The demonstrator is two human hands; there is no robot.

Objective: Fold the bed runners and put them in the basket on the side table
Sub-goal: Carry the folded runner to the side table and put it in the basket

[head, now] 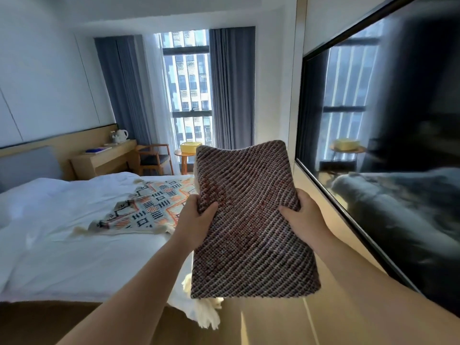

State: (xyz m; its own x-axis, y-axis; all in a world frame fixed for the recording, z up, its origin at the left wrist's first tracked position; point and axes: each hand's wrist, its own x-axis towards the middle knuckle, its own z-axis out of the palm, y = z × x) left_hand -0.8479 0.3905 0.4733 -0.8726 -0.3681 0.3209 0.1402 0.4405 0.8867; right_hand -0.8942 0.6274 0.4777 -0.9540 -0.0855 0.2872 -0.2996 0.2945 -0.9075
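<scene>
A folded brown knitted bed runner [249,220] with white tassels at its lower edge is held up in front of me, above the bed's corner. My left hand [196,212] grips its left edge and my right hand [302,217] grips its right edge. A second runner [149,207], cream with orange and black patterns, lies spread on the white bed [62,232]. A yellow basket [189,147] stands on the round wooden side table [183,160] by the window, far ahead.
A large wall-mounted TV [385,145] fills the right side along a narrow aisle of wooden floor [273,319]. A wooden chair [155,158] and a desk [104,158] with a kettle stand at the back left. Grey curtains frame the window.
</scene>
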